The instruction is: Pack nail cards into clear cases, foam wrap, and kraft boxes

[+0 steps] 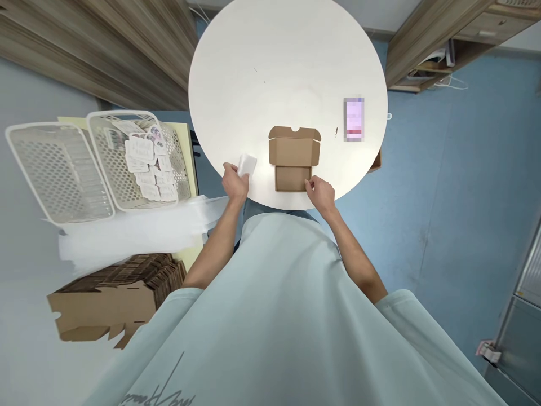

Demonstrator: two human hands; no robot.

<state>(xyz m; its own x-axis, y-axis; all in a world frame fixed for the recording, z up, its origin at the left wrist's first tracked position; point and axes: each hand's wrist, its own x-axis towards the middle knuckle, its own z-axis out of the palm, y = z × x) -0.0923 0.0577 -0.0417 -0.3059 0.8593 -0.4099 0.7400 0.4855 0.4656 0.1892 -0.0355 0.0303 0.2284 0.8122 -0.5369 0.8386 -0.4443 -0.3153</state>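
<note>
By the near edge of the surface (291, 62) sits an open cardboard box (295, 152), the right hand (320, 194) at its right side, whether gripping I cannot tell. The left hand (235, 181) pinches a small white packet (247, 164); a phone (354, 119) lies toward the right edge.

A round white table (291, 67) stands on blue floor (460, 186) near wood-grain furniture (127, 51).

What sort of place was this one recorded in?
Probably a packing room: an open carton on a round table, with a stack of flattened cartons and a basket of small white items to the person's left.
</note>
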